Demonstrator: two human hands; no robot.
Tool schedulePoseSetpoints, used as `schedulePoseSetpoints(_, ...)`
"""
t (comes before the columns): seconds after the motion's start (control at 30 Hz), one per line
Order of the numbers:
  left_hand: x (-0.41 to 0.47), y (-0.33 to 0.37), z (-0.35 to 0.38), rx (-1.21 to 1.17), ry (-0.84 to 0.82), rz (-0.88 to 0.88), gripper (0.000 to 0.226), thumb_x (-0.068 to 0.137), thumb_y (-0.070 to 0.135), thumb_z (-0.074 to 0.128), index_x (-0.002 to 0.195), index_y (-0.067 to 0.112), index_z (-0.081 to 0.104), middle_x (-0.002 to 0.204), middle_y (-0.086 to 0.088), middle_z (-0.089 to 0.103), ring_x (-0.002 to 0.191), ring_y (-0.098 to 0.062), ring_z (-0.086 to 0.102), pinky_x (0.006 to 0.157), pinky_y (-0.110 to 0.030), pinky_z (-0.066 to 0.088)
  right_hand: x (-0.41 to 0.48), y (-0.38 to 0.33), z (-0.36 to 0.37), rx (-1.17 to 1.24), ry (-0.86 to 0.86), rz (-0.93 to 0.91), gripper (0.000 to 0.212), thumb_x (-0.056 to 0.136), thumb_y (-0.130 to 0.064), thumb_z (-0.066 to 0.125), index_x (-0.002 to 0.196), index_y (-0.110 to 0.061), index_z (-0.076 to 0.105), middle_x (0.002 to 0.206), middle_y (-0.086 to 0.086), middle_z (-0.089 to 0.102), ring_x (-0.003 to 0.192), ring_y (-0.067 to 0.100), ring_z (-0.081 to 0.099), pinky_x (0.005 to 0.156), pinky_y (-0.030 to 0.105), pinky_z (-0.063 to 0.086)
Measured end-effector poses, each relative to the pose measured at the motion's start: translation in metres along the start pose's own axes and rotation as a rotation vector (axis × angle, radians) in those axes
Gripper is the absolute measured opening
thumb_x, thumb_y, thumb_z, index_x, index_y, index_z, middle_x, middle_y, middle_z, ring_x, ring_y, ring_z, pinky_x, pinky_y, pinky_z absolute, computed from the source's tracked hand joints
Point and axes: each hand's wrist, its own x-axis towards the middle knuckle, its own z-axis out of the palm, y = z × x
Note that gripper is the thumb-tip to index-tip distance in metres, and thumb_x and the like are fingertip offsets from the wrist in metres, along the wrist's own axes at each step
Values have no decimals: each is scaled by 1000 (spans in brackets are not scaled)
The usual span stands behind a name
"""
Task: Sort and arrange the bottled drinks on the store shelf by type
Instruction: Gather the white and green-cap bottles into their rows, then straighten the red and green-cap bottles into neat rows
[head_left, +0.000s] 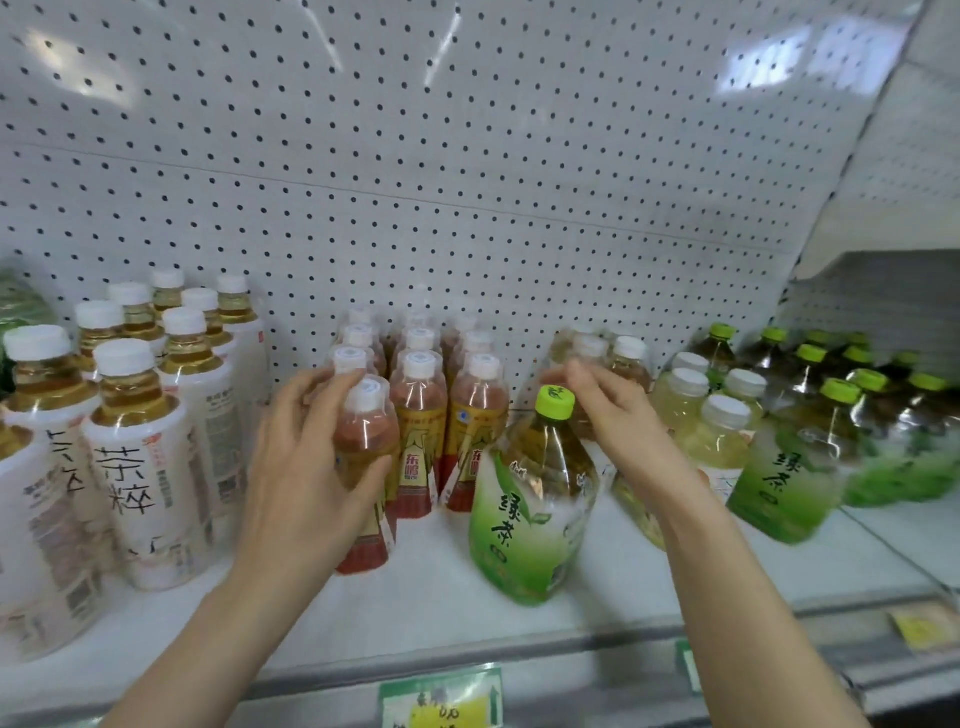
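Straightening rows: my left hand (306, 457) grips the front red-labelled bottle (366, 441), my right hand (618, 410) hovers open-fingered behind the stray green tea bottle (535, 499) on the shelf (441, 587), which I think belongs further right

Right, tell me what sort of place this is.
Most likely a shop's drinks aisle: a white pegboard back panel, rows of bottled drinks grouped by type on the shelf, and price tags along the shelf's front edge.
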Motion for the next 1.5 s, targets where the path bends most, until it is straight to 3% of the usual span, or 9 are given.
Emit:
schedulePoseSetpoints(0.27,4,72,31,-42,51,302,47,84,36,63,126,16,61,135,-7,53,142,-31,34,122,-50,6,-63,19,-33,-140,42,-88,27,97,-17,62,120,-33,65,106,-19,72,100,-5,66,82,10,49)
schedulePoseSetpoints(0.37,9,92,39,-86,45,321,50,85,37,61,129,13,58,135,-8,52,136,-29,38,118,-49,22,-35,9,-69,-336,200,-127,39,96,-25,64,133,-31,55,111,-16,66,96,-8,64,80,8,49)
schedulePoseSetpoints(0.47,12,109,49,-188,-124,235,61,88,56,53,140,25,48,142,4,48,133,-15,41,112,-29,30,17,-2,-86,-585,235,-82,54,97,-34,59,146,-25,40,121,1,63,99,12,63,89,31,53)
schedulePoseSetpoints(0.7,16,125,71,-294,-293,9,49,85,54,56,122,22,57,99,11,69,80,6,61,74,-28,49,92,14,-78,-817,-158,43,43,100,-39,50,131,-10,50,122,14,63,103,29,59,75,34,44)
schedulePoseSetpoints(0.77,11,126,74,-245,-227,-14,40,89,49,61,118,21,58,89,10,66,68,12,56,62,-12,41,89,17,-79,-797,-203,-38,40,98,-44,52,123,-13,52,108,9,64,91,24,58,69,33,42)
schedulePoseSetpoints(0.97,1,135,78,-157,-54,-140,29,86,49,63,108,32,55,64,21,52,51,6,45,53,-20,31,48,9,-96,-649,-430,-285,31,93,-51,60,102,-21,57,88,-7,65,76,8,60,60,20,43)
schedulePoseSetpoints(1.1,0,138,80,-145,-64,-180,37,85,54,61,114,30,55,87,18,64,57,4,46,59,-26,39,12,25,-96,-330,-266,-198,35,84,-61,65,105,-33,56,90,-19,65,80,-3,61,54,15,43)
schedulePoseSetpoints(1.27,-3,140,79,-146,-111,-226,58,88,55,59,132,18,51,122,0,66,98,-32,64,91,-46,52,-21,60,-58,-11,-83,-132,45,80,-61,69,114,-32,59,98,-19,69,94,-1,64,87,34,53)
schedulePoseSetpoints(1.5,-8,140,75,-226,-124,-180,42,91,50,60,123,26,52,113,12,62,102,-9,57,79,-26,41,-39,72,-51,39,14,-174,54,73,-50,81,116,-39,50,103,-25,67,95,-7,63,80,20,50)
